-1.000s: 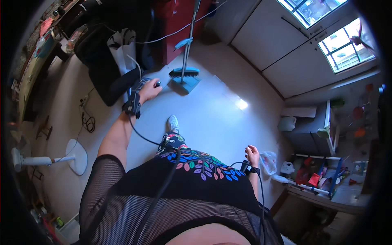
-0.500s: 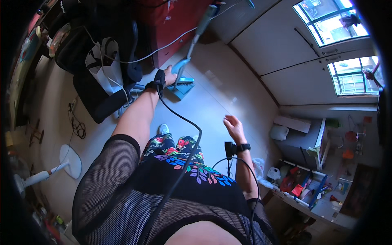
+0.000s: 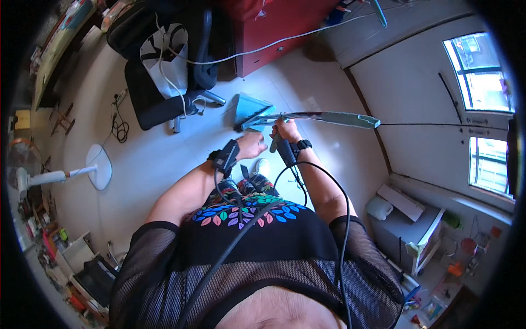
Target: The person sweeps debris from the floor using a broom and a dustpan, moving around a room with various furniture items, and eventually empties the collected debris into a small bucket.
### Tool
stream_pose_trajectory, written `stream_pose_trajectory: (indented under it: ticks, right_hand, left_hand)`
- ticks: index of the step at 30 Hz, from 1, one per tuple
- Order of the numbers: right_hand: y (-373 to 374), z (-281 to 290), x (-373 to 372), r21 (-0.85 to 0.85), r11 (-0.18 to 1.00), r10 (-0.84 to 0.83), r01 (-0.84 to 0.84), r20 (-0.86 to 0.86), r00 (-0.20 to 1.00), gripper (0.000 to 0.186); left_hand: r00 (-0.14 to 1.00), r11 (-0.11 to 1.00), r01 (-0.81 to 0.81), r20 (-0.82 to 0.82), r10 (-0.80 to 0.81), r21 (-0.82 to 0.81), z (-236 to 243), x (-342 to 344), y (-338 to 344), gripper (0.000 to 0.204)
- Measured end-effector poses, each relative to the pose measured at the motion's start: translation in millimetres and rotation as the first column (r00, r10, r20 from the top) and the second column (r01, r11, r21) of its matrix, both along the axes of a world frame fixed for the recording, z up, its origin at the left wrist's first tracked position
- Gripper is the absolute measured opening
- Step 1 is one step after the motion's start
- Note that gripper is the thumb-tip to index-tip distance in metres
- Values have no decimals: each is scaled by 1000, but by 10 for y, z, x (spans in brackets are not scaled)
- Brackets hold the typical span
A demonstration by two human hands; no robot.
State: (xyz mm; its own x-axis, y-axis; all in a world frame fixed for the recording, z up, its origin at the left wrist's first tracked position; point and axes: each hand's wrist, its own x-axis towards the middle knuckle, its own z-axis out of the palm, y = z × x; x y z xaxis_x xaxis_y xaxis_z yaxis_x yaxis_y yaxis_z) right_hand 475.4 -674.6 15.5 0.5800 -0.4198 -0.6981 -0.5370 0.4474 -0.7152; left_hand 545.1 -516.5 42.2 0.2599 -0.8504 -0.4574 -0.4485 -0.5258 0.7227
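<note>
My right hand (image 3: 287, 131) is closed around the joined handles of a teal broom and dustpan set, just above the floor in front of me. The long pale-green handle (image 3: 342, 118) reaches out to the right. To the left of that hand is the teal dustpan (image 3: 253, 107), with the broom's dark bristles (image 3: 242, 126) at its near edge. A short grey-green grip end (image 3: 274, 143) sticks out below my right fingers. Close on the left, my left hand (image 3: 252, 146) looks empty, its fingers loosely stretched toward the right hand, slightly blurred.
A black office chair (image 3: 145, 101) carrying a white bag (image 3: 164, 60) stands ahead left, by a red cabinet (image 3: 268, 38). A white cable (image 3: 235, 56) crosses there. A white fan (image 3: 98, 167) lies left. Pale doors (image 3: 416, 88) rise on the right, beside a grey cabinet (image 3: 405, 225).
The broom and dustpan have passed from my left hand to my right. Their handle has swung from pointing away to pointing right. My hands have come together, and the view has shifted.
</note>
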Motion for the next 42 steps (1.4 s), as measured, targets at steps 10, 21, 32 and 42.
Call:
stream_pose_trajectory:
  ticks: [10,21,32,42]
  right_hand:
    - [446,759,-191,-638,397,867,-660,23,499,21]
    - [1459,488,-223,-630,-44,999,-776,-6,-52,20]
    - [3313,559,130,-720,-261,948,-644,-64,-313,23]
    - [5479,623,692,-609,-121,986,-784,18,-166,17]
  left_hand:
    - [953,856,-98,-295,-65,-507,622,-169,-123,28]
    - [868,846,-488,-223,444,-217,1239,-693,978,18]
    - [392,294,-819,-106,914,-493,1293,-1211,3974,31]
    - [-604,-678,-706,-327,727,-202,1900,-2659,6665,20]
